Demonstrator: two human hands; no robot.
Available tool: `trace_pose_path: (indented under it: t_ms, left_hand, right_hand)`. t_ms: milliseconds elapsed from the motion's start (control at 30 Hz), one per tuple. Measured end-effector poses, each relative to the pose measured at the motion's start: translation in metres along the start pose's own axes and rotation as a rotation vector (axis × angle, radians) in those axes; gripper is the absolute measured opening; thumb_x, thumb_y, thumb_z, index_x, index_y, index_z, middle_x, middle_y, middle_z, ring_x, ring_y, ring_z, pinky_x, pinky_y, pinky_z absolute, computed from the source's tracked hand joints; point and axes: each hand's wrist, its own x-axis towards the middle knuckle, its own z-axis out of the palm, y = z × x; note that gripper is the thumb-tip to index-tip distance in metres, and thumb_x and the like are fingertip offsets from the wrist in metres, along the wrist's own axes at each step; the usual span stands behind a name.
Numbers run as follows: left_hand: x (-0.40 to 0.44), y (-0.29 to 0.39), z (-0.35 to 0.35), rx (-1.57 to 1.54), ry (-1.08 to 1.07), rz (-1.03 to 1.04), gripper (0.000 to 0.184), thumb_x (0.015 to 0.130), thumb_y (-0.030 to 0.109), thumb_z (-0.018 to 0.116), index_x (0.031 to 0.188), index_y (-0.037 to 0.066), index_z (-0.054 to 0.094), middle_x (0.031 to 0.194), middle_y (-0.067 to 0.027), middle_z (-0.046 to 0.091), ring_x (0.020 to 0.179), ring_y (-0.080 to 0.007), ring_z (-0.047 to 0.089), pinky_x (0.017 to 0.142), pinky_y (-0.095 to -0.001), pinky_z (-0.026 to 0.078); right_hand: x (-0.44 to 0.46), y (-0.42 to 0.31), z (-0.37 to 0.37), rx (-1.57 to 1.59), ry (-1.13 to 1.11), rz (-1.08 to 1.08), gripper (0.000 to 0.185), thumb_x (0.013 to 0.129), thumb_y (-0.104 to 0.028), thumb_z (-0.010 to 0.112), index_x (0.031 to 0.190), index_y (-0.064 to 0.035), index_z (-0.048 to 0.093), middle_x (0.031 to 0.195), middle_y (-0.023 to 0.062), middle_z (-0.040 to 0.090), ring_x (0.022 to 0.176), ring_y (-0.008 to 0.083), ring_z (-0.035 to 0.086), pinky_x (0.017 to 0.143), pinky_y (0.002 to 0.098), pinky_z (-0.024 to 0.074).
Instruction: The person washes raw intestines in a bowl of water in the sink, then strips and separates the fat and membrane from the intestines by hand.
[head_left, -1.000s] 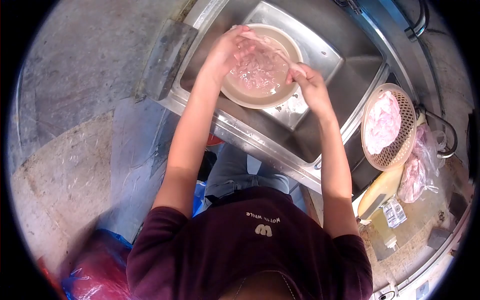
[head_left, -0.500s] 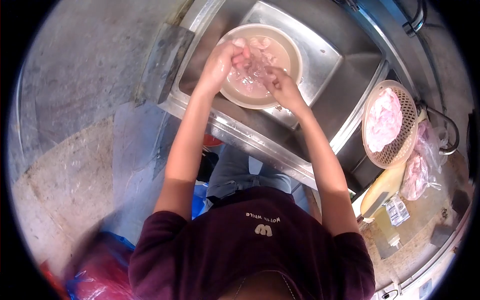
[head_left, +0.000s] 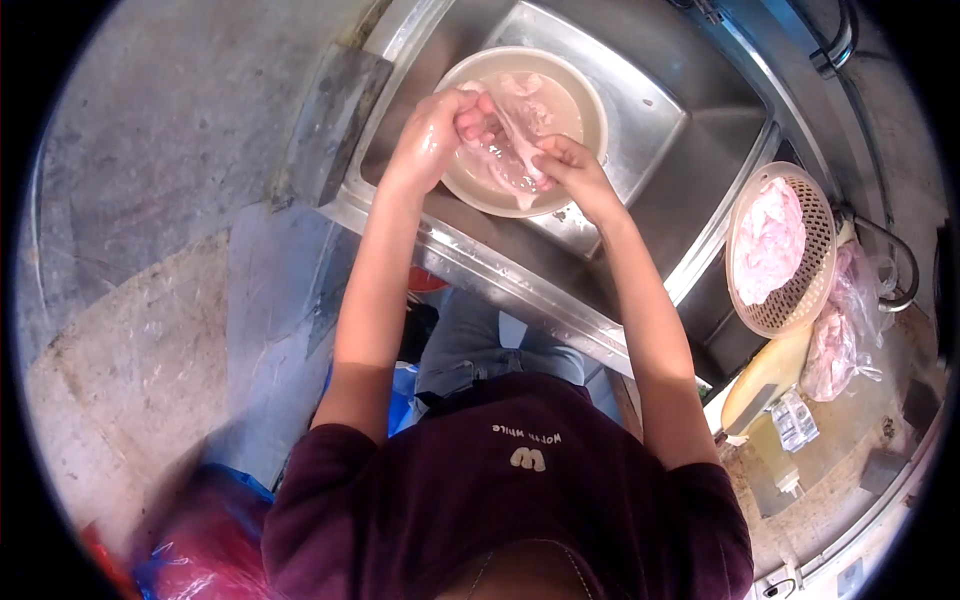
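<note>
1. the beige bowl (head_left: 597, 125) stands in the metal sink (head_left: 722, 150) and holds cloudy water.
2. over the bowl, a pale pink strip (head_left: 517, 132) is stretched between both hands.
3. left hand (head_left: 436, 136), at the bowl's left side: fingers curled in, holding the strip's upper end.
4. right hand (head_left: 578, 176), at the bowl's lower right rim: thumb and fingers pinched on the lower end.
5. right of the bowl, a perforated basket (head_left: 797, 303) carries a pink heap (head_left: 768, 242).

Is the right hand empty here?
No, the right hand pinches a pale pink strip over the round bowl.
</note>
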Motion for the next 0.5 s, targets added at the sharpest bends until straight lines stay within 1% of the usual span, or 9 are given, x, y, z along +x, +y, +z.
trace_pose_path:
  t_ms: [67, 133, 167, 233, 267, 367, 433, 467, 500]
  left_hand:
    - [0.006, -0.001, -0.003, -0.005, 0.025, -0.011, 0.021, 0.084, 0.020, 0.036, 0.075, 0.005, 0.047, 0.060, 0.0043, 0.032, 0.058, -0.0079, 0.034, 0.064, -0.0262, 0.038]
    - [0.012, -0.003, -0.004, -0.051, 0.094, -0.030, 0.021, 0.084, 0.020, 0.037, 0.078, 0.004, 0.049, 0.061, 0.0048, 0.033, 0.057, -0.0081, 0.035, 0.064, -0.0255, 0.038]
    - [0.014, -0.004, -0.005, -0.074, 0.127, -0.040, 0.021, 0.084, 0.019, 0.038, 0.080, 0.003, 0.051, 0.061, 0.0051, 0.034, 0.057, -0.0082, 0.036, 0.065, -0.0252, 0.039]
    - [0.019, -0.007, -0.006, 0.023, 0.152, -0.048, 0.021, 0.085, 0.019, 0.041, 0.087, 0.003, 0.053, 0.065, 0.0037, 0.041, 0.061, -0.0080, 0.041, 0.067, -0.0249, 0.040]
    - [0.021, -0.009, -0.007, 0.072, 0.165, -0.050, 0.021, 0.085, 0.018, 0.042, 0.090, 0.002, 0.055, 0.067, 0.0031, 0.045, 0.063, -0.0080, 0.044, 0.068, -0.0248, 0.040]
    - [0.020, -0.016, -0.006, 0.351, 0.099, -0.051, 0.023, 0.084, 0.017, 0.048, 0.099, 0.002, 0.057, 0.081, -0.0017, 0.055, 0.077, -0.0080, 0.051, 0.074, -0.0238, 0.041]
    - [0.015, -0.029, -0.002, 0.570, 0.081, 0.057, 0.023, 0.084, 0.017, 0.050, 0.099, 0.002, 0.057, 0.090, -0.0042, 0.057, 0.084, -0.0094, 0.052, 0.077, -0.0233, 0.040]
    - [0.012, -0.035, 0.001, 0.679, 0.072, 0.111, 0.023, 0.084, 0.018, 0.051, 0.099, 0.002, 0.058, 0.094, -0.0054, 0.058, 0.087, -0.0100, 0.052, 0.079, -0.0230, 0.040]
    - [0.010, -0.041, 0.003, 0.612, 0.011, 0.108, 0.023, 0.083, 0.018, 0.054, 0.099, 0.002, 0.058, 0.091, -0.0054, 0.059, 0.084, -0.0100, 0.053, 0.075, -0.0230, 0.041]
  right_hand:
    - [-0.007, 0.000, -0.008, -0.012, -0.082, 0.055, 0.016, 0.080, -0.008, 0.054, 0.096, -0.0029, 0.055, 0.079, 0.0021, 0.059, 0.066, 0.0069, 0.052, 0.062, 0.0197, 0.0421]
    - [-0.013, 0.002, -0.011, -0.003, -0.171, 0.072, 0.018, 0.081, -0.007, 0.053, 0.098, -0.0022, 0.055, 0.084, 0.0038, 0.060, 0.068, 0.0070, 0.052, 0.064, 0.0200, 0.0430]
    - [-0.016, 0.001, -0.010, 0.036, -0.197, 0.073, 0.018, 0.080, -0.006, 0.053, 0.097, -0.0017, 0.055, 0.082, 0.0037, 0.059, 0.069, 0.0074, 0.053, 0.063, 0.0203, 0.0428]
    - [-0.023, -0.007, -0.008, 0.114, -0.246, 0.070, 0.017, 0.080, -0.005, 0.052, 0.096, -0.0008, 0.055, 0.079, 0.0036, 0.059, 0.069, 0.0082, 0.053, 0.062, 0.0210, 0.0424]
    - [-0.026, -0.011, -0.006, 0.151, -0.237, 0.083, 0.017, 0.080, -0.006, 0.052, 0.096, -0.0011, 0.056, 0.079, 0.0046, 0.060, 0.068, 0.0083, 0.053, 0.062, 0.0210, 0.0430]
    - [-0.031, -0.019, -0.004, 0.270, -0.211, 0.126, 0.019, 0.081, -0.009, 0.053, 0.098, -0.0008, 0.056, 0.079, 0.0070, 0.061, 0.067, 0.0087, 0.053, 0.061, 0.0211, 0.0448]
    - [-0.032, -0.022, -0.006, 0.359, -0.193, 0.160, 0.022, 0.081, -0.010, 0.053, 0.100, 0.0007, 0.055, 0.079, 0.0079, 0.061, 0.067, 0.0089, 0.053, 0.059, 0.0212, 0.0457]
    - [-0.031, -0.025, -0.005, 0.378, -0.163, 0.164, 0.021, 0.083, -0.010, 0.051, 0.100, 0.0018, 0.055, 0.078, 0.0099, 0.061, 0.064, 0.0110, 0.054, 0.057, 0.0219, 0.0460]
    - [-0.030, -0.027, -0.004, 0.397, -0.134, 0.167, 0.021, 0.084, -0.010, 0.049, 0.099, 0.0030, 0.055, 0.077, 0.0119, 0.061, 0.062, 0.0132, 0.056, 0.054, 0.0226, 0.0463]
